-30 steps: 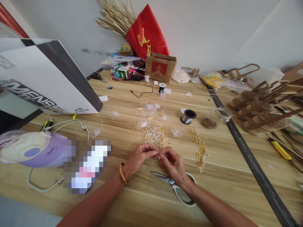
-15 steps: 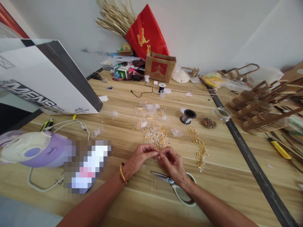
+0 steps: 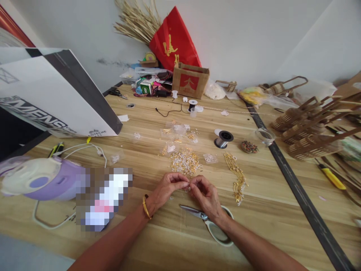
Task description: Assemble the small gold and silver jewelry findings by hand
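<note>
Several tiny silvery pieces [image 3: 187, 189], blurred, at pinched fingertips [image 3: 185, 184]

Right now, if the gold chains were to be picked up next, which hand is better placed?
Probably the right hand: the gold chains lie on its side, while the left hand would have to cross it. Anything they pinch is too small to tell.
</note>
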{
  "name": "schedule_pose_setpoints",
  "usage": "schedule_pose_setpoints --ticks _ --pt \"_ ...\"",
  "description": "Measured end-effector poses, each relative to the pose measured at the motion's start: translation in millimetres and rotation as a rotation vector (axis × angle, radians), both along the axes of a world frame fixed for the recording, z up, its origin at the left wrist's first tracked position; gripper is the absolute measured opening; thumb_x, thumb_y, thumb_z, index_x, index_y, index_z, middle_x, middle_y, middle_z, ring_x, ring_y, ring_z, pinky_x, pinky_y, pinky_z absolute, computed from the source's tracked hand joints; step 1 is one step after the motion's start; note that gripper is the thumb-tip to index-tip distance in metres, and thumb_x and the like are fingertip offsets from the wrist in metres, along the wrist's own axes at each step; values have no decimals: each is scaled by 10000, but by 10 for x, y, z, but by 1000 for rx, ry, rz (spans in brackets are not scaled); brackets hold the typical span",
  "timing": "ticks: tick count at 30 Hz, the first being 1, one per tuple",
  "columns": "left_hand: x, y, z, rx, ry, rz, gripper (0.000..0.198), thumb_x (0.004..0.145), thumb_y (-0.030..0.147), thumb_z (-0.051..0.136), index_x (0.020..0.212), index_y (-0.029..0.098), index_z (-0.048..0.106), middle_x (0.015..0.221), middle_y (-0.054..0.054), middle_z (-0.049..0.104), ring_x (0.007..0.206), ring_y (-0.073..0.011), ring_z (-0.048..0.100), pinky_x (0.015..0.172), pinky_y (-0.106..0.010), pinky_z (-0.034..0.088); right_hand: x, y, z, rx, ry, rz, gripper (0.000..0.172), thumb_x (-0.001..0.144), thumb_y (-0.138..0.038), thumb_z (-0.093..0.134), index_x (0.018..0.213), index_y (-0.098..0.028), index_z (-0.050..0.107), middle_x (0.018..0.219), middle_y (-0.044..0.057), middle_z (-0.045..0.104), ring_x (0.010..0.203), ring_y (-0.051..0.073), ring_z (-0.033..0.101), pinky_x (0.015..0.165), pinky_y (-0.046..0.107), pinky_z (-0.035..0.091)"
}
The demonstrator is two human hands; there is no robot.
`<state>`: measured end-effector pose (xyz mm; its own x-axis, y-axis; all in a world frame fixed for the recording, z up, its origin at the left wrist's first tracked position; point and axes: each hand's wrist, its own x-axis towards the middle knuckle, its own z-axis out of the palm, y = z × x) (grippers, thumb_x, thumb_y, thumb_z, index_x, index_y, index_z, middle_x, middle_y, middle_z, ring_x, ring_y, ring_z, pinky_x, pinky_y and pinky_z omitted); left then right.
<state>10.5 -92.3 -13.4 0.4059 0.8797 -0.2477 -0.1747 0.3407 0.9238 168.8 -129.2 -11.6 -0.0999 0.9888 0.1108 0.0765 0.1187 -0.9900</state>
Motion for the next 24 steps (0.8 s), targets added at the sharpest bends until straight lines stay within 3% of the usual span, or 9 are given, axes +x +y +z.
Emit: schedule_pose_setpoints --ticks 13,24 --pt "9 -14 175 92 160 24 166 635 263 750 700 125 683 691 -25 652 682 -134 564 683 -239 444 2 7 -31 -22 6 -13 214 855 -384 595 813 -174 588 648 -10 565 549 105 483 501 215 389" --pt "12 -13 180 97 167 25 170 632 280 750 698 135 690 683 -25 661 670 -138 567 675 -246 452 3 19 -25 -28 20 -17 257 839 -427 602 776 -179 581 604 -19 544 517 106 460 475 217 371"
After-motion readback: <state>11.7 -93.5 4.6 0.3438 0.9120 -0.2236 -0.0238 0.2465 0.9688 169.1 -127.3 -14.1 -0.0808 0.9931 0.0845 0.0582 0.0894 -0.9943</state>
